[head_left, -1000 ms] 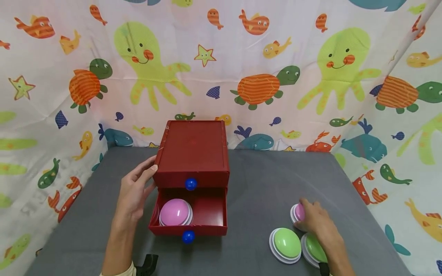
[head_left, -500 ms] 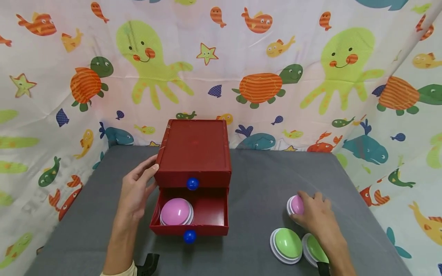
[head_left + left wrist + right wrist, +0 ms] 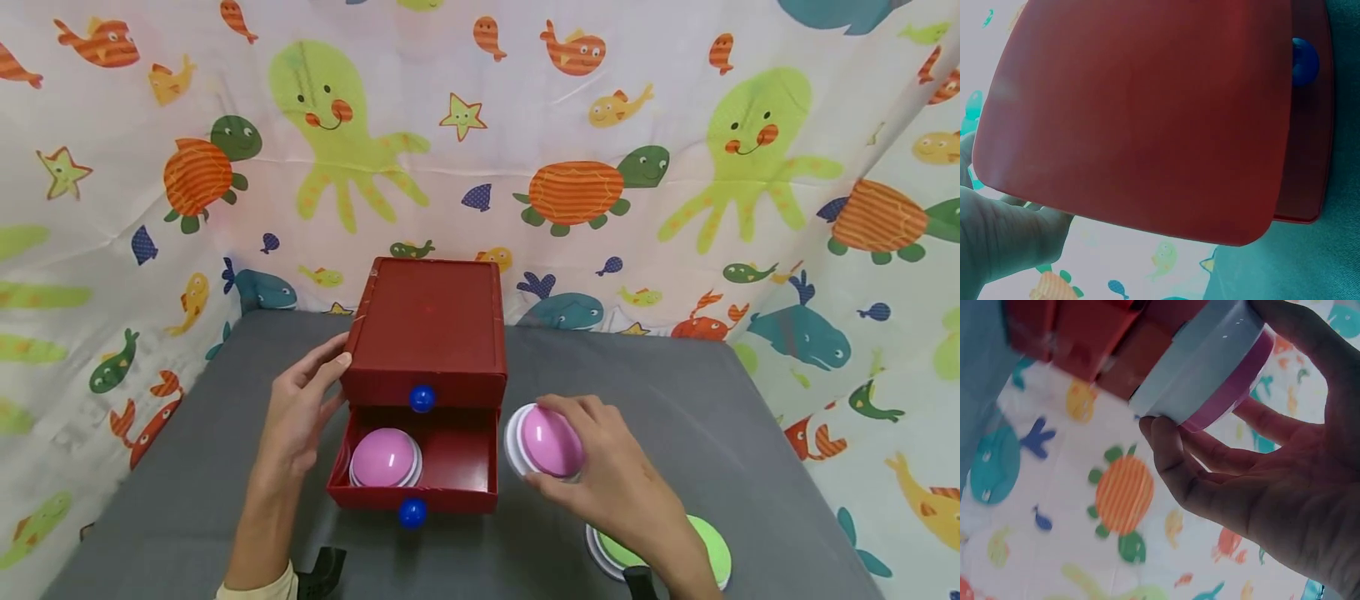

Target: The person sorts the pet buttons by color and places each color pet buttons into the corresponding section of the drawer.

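Observation:
My right hand [image 3: 615, 467] grips a pink dome push button [image 3: 551, 442] with a white base, held tilted just right of the red drawer box [image 3: 431, 321]. In the right wrist view, fingers and thumb wrap the white rim of this button [image 3: 1207, 365]. The box's lower drawer [image 3: 468, 499] is pulled out, and a second pink button [image 3: 384, 458] lies in its left half. Against the box's left side rests my left hand [image 3: 296, 412], thumb extended near the front top corner. The left wrist view shows that hand [image 3: 1010, 231] along the red side wall [image 3: 1147, 125].
Two green dome buttons stand on the grey table [image 3: 187, 467] at the front right; my right forearm partly covers them, with one green dome [image 3: 710, 542] showing beside it. Blue knobs are on the upper drawer [image 3: 422, 398] and lower drawer [image 3: 412, 513]. A sea-animal curtain [image 3: 465, 192] surrounds the table.
My right hand has lifted the pink button from the table at the right and carried it left, close to the drawer box. The left hand stays at the box's side.

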### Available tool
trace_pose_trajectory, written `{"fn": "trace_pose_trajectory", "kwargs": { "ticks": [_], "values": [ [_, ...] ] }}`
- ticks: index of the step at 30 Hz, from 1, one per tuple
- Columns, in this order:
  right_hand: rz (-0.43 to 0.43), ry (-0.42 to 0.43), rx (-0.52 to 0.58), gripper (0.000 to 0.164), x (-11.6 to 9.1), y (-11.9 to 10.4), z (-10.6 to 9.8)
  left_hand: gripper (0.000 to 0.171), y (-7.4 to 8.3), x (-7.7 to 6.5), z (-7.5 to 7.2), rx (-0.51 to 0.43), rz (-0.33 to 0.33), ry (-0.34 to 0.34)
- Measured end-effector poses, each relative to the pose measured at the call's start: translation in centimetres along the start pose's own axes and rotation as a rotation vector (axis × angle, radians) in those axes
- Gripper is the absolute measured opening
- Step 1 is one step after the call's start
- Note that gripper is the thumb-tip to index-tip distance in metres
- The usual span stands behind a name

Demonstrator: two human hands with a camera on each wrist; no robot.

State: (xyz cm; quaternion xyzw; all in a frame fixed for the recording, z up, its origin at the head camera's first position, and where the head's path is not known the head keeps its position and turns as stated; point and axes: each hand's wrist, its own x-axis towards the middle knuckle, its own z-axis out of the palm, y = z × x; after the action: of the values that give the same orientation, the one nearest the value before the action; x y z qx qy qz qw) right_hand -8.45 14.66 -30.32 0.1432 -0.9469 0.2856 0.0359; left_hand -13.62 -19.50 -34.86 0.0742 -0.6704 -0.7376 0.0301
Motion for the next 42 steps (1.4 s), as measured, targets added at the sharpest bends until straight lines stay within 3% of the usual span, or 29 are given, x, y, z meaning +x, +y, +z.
{"fn": "trace_pose_trajectory", "kwargs": {
  "ticks": [10, 16, 31, 37, 42],
  "values": [
    [-0.141, -0.112, 0.011, 0.076, 2.1, -3.8, 2.9, 0.057, -0.2, 0.0, 0.4, 0.007, 0.002, -0.005],
    [-0.239, -0.151, -0.093, 0.068, 3.4, -5.1, 4.6, 0.058, 0.0, -0.1, 0.3, 0.006, 0.000, 0.005],
    [-0.228, -0.007, -0.461, 0.055, 4.2, -6.2, 8.5, 0.061, 0.4, 0.0, 0.3, -0.007, -0.004, 0.006],
    [-0.188, -0.014, -0.502, 0.057, 4.7, -6.6, 9.0, 0.060, 0.4, 0.1, 0.6, -0.019, -0.020, 0.016],
    [-0.179, -0.028, -0.553, 0.047, 4.9, -7.1, 9.3, 0.059, 0.3, 0.1, 0.4, -0.021, -0.024, 0.024]
  ]
}}
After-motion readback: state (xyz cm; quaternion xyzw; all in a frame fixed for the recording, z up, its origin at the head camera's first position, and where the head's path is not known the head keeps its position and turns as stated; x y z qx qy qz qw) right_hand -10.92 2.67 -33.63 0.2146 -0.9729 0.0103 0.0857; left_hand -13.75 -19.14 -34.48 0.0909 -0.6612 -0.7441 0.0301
